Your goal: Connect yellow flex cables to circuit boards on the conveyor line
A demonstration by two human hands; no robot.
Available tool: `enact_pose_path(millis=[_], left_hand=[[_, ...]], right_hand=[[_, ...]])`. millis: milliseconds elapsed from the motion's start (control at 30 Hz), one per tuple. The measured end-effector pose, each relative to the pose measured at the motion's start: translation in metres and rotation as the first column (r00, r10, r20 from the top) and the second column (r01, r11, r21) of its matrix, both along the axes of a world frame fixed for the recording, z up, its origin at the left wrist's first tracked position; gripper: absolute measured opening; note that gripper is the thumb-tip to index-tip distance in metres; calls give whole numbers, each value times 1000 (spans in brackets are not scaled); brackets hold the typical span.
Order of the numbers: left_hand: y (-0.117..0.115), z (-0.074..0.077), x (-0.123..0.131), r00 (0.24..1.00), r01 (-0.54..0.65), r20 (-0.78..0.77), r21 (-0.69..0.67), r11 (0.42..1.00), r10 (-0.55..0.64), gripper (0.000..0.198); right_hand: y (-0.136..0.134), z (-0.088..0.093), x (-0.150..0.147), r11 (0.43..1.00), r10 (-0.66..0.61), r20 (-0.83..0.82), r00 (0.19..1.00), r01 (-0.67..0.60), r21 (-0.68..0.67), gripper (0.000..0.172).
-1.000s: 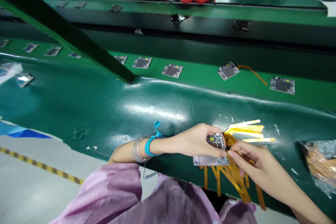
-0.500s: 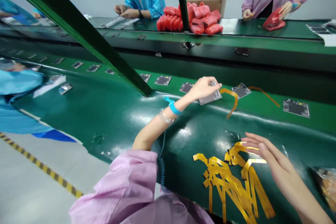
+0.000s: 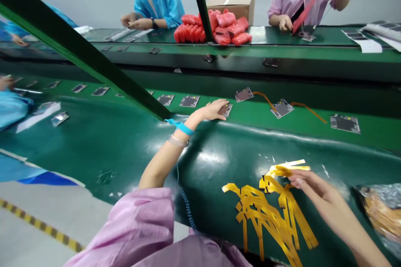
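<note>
My left hand point(image 3: 214, 109), with a blue strap on its wrist, reaches to the green belt. Its fingers and thumb hold the edges of a circuit board point(image 3: 226, 110), covering part of it. Over a pile of yellow flex cables point(image 3: 266, 208) on the green mat, my right hand point(image 3: 316, 185) has its fingertips closed on one flex cable point(image 3: 283, 171). Just beyond my left hand, a circuit board point(image 3: 244, 94) with an orange flex cable lies on the belt. Another such board point(image 3: 282, 109) sits to its right.
More boards point(image 3: 189, 101) line the belt point(image 3: 313, 129). A slanting green post point(image 3: 125, 77) crosses the left side. A plastic bag of flex cables point(image 3: 384, 212) lies at right. Across the line, two people work near red bubble-wrap packets point(image 3: 225, 29) and a carton point(image 3: 233, 2).
My left hand has put the board with the flex cable on the belt and moved left to another board. My right hand has closed on a flex cable in the pile.
</note>
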State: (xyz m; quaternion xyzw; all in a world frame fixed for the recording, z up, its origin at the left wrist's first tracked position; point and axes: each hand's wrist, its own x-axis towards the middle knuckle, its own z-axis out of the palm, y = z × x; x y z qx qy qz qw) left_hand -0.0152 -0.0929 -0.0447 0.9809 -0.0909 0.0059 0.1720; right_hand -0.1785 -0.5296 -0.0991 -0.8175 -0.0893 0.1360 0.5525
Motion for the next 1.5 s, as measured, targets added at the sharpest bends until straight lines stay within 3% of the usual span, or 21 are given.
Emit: enact_pose_path(millis=[100, 233, 300, 400, 467, 567, 633, 700, 767, 933, 1100, 1267, 1400, 1500], left_hand=[[-5, -5, -7, 999, -18, 45, 31, 999, 17, 76], [-21, 10, -15, 991, -1, 133, -5, 1000, 1, 40], [-33, 20, -30, 984, 38, 177, -47, 998, -29, 23], [-60, 28, -67, 970, 83, 240, -188, 979, -37, 23], [-81, 27, -96, 975, 119, 220, -402, 908, -31, 27], [-113, 17, -133, 995, 77, 8, -704, 706, -101, 29], [-130, 8, -151, 973, -15, -152, -798, 603, -176, 30], [-142, 1, -164, 944, -87, -246, -828, 554, -219, 30], [-151, -3, -174, 927, -118, -291, -827, 550, -237, 29], [-161, -3, -192, 917, -104, -300, -815, 569, -262, 28], [-166, -4, -205, 955, -41, -217, -771, 636, -201, 32], [-169, -1, -211, 964, -46, -221, -689, 723, -149, 33], [-169, -5, -210, 945, -72, -271, -720, 690, -184, 31], [-167, -10, -202, 939, -99, -277, -786, 611, -204, 30]], right_hand=[[10, -1, 2, 994, 49, 107, 993, -38, -99, 36], [32, -8, 4, 950, 238, 303, 923, -155, -271, 18], [42, -14, 6, 933, 279, 380, 882, -156, -324, 12], [50, -19, 9, 924, 301, 416, 858, -155, -348, 16], [52, -18, 12, 919, 322, 408, 854, -179, -351, 20], [49, -10, 13, 937, 296, 422, 857, -174, -303, 24], [47, -3, 8, 979, 164, 443, 881, -90, -182, 24], [46, 6, -1, 999, -14, 410, 912, 29, -30, 22], [47, 14, -12, 995, -95, 333, 938, 82, 54, 21], [58, 23, -30, 990, -104, 236, 966, 77, 120, 21], [66, 22, -32, 995, -86, 237, 968, 71, 72, 22], [68, 17, -38, 995, -91, 356, 930, 95, 6, 21], [68, 8, -43, 997, -29, 409, 912, 54, -50, 16], [65, 5, -45, 997, -19, 441, 897, 49, -57, 15]])
